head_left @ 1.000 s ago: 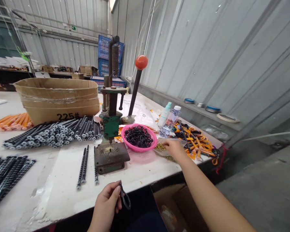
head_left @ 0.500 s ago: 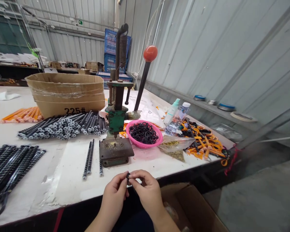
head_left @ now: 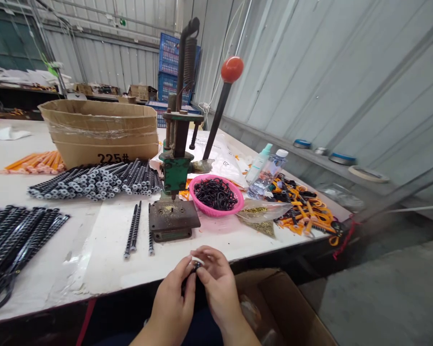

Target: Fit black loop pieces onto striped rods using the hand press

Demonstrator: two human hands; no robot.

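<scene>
Just past the table's front edge, my left hand (head_left: 173, 295) and my right hand (head_left: 221, 283) meet, fingertips pinched on a small black piece (head_left: 197, 265). A white edge shows beside it; most of it is hidden by the fingers. Beyond them stands a green hand press (head_left: 175, 174) with a red-knobbed lever (head_left: 218, 113) and a dark base plate (head_left: 175, 216). Right of the press, a pink basket (head_left: 202, 209) holds black loops (head_left: 216, 193). A few black rods with white spiral stripes (head_left: 132, 230) lie left of the base plate.
Striped black rods (head_left: 94, 180) are piled before a cardboard box (head_left: 101, 129), with more bundles (head_left: 18, 240) at left. Bottles (head_left: 269, 173), a bag of brass-coloured bits (head_left: 258, 218) and orange straps (head_left: 306, 209) lie right. An open carton (head_left: 292, 302) stands below the table edge.
Both hands have turned the small black piece, and a white edge now shows by it. My right fingers have curled higher over it. The camera view has shifted slightly.
</scene>
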